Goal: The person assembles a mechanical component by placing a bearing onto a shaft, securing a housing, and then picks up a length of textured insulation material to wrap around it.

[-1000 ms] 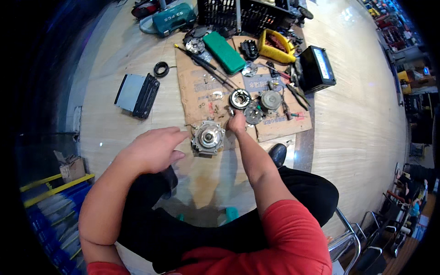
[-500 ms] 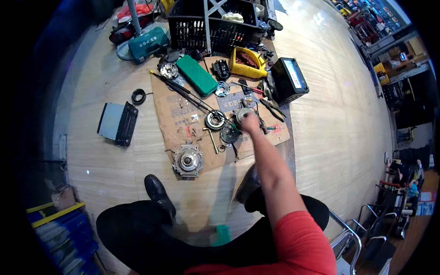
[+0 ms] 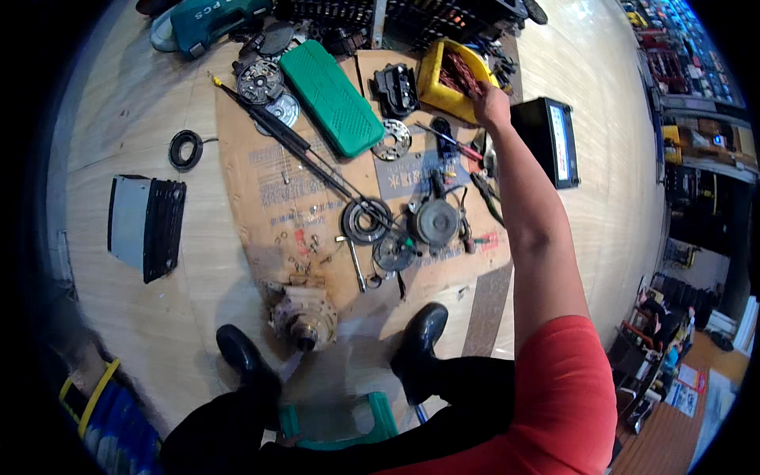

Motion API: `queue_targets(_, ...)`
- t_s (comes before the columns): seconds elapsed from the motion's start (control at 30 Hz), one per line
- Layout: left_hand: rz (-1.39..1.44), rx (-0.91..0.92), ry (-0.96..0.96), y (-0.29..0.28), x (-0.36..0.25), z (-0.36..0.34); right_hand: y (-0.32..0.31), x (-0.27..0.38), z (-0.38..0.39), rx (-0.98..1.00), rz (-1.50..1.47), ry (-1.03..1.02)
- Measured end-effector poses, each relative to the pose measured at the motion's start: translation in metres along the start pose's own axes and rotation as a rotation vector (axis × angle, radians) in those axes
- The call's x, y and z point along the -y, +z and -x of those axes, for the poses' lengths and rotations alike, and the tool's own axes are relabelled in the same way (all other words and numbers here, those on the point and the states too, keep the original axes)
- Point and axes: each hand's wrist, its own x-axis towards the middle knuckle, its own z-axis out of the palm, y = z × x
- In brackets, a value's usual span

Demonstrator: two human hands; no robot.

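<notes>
My right hand (image 3: 492, 106) reaches to the right rim of a cut-open yellow jug (image 3: 440, 96). Its fingertips are at the reddish-brown, rag-like stuff (image 3: 459, 73) inside; their grip is hidden. A small patch of skin, seemingly my left hand (image 3: 290, 440), shows at the green plastic stool (image 3: 383, 413) between my legs, with its fingers hidden. On the cardboard (image 3: 261, 170) sit a round grey metal part (image 3: 436, 222), a black ring-shaped pulley (image 3: 351, 224) and a dark disc (image 3: 393, 255). Nearest my feet, the metal housing (image 3: 305, 313) stands with its shaft toward me.
A green case (image 3: 328, 96), a screwdriver (image 3: 450, 141), pliers (image 3: 488, 198) and a hammer-shaped tool (image 3: 354, 264) lie about. A black battery (image 3: 548, 142) stands right of the jug. At left are a boxy grey-black unit (image 3: 146, 226) and a black ring (image 3: 185, 150). A black crate (image 3: 419, 20) stands behind.
My right hand has left the round grey metal part and moved away from me to the yellow jug. The view has shifted forward and closer, and the round part now shows uncovered.
</notes>
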Motion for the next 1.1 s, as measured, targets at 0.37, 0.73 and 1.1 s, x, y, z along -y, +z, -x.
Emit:
queue_targets(0.37,0.233,0.106,0.039,0.021,-0.008,-0.005,0.045,0.005,-0.090,0.257,0.488,-0.067)
queue_targets(0.73,0.152,0.044,0.385,-0.016,-0.028,-0.032,-0.113,-0.006,0.020,0.068,-0.221,0.255)
queue_targets(1.1,0.569,-0.120,0.725,-0.186,-0.024,0.054,-0.343,0.033,0.292,0.109,-2.209,0.364)
